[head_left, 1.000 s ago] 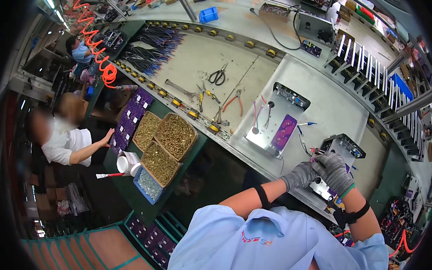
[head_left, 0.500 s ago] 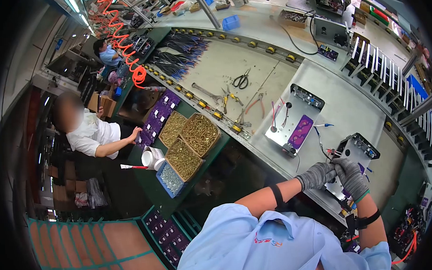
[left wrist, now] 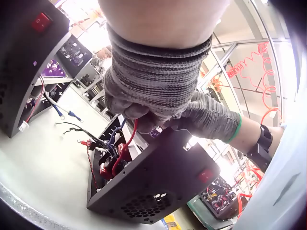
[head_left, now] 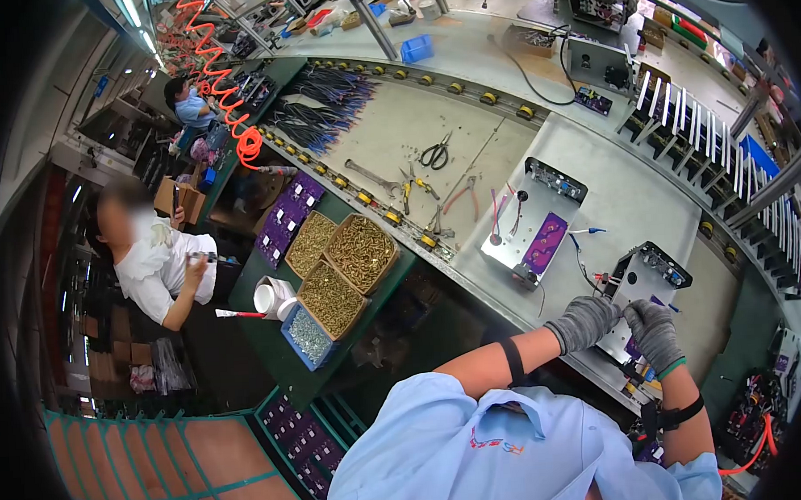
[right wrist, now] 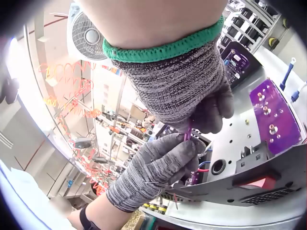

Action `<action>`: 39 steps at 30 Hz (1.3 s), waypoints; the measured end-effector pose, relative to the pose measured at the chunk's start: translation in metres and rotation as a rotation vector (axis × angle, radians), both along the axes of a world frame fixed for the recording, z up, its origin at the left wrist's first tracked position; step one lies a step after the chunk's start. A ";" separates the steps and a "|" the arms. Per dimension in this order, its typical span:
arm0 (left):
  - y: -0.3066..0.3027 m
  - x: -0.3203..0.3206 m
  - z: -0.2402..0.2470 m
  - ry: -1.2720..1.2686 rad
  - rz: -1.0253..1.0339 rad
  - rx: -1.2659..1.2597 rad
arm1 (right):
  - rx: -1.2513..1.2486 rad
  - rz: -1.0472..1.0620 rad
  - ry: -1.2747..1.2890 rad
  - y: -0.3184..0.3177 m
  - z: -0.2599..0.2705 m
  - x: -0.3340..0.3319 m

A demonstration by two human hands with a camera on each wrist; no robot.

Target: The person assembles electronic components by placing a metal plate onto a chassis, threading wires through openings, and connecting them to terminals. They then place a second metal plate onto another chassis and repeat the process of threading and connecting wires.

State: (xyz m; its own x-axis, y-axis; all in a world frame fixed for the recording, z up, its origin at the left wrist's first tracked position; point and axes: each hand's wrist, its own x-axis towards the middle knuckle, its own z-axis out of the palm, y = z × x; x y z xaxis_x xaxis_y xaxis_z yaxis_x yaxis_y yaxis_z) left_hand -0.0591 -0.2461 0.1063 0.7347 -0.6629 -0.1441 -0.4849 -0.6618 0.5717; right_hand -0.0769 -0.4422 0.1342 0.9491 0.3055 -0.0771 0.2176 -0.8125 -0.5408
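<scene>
Both hands wear grey knitted gloves and work close together over a metal chassis with a black perforated panel and a red switch. My left hand pinches a thin purple wire between thumb and fingers. Just above it, my right hand has its fingertips curled at the upper end of that same wire. Red and blue wires rise from the chassis, and a red wire passes up beneath the left fingers. A purple circuit board lies on the chassis's bright metal face.
A second chassis stands to the left on the pale work surface. Pliers, scissors and a wrench lie on the bench beyond. Boxes of brass-coloured fasteners stand at left, near another person.
My hands have come slightly apart above the chassis, the right one shifting rightward. The person at left has lifted a hand off the purple boards. The head view has swung somewhat.
</scene>
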 end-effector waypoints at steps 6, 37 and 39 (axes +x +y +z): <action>-0.005 0.009 0.000 0.019 0.001 0.064 | 0.438 -0.445 0.599 0.027 0.031 -0.007; 0.025 0.008 0.006 0.421 0.119 -0.359 | 0.109 -0.018 0.282 0.006 -0.012 -0.022; 0.028 0.007 0.009 0.399 0.077 -0.320 | 0.160 -0.056 0.339 0.010 -0.008 -0.021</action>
State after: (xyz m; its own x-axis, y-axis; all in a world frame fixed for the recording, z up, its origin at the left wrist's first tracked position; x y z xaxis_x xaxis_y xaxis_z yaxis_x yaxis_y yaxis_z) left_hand -0.0516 -0.2180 0.1156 0.7127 -0.6655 -0.2218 -0.1444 -0.4487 0.8820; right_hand -0.0983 -0.4322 0.1258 0.8935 0.2873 -0.3450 -0.0379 -0.7174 -0.6956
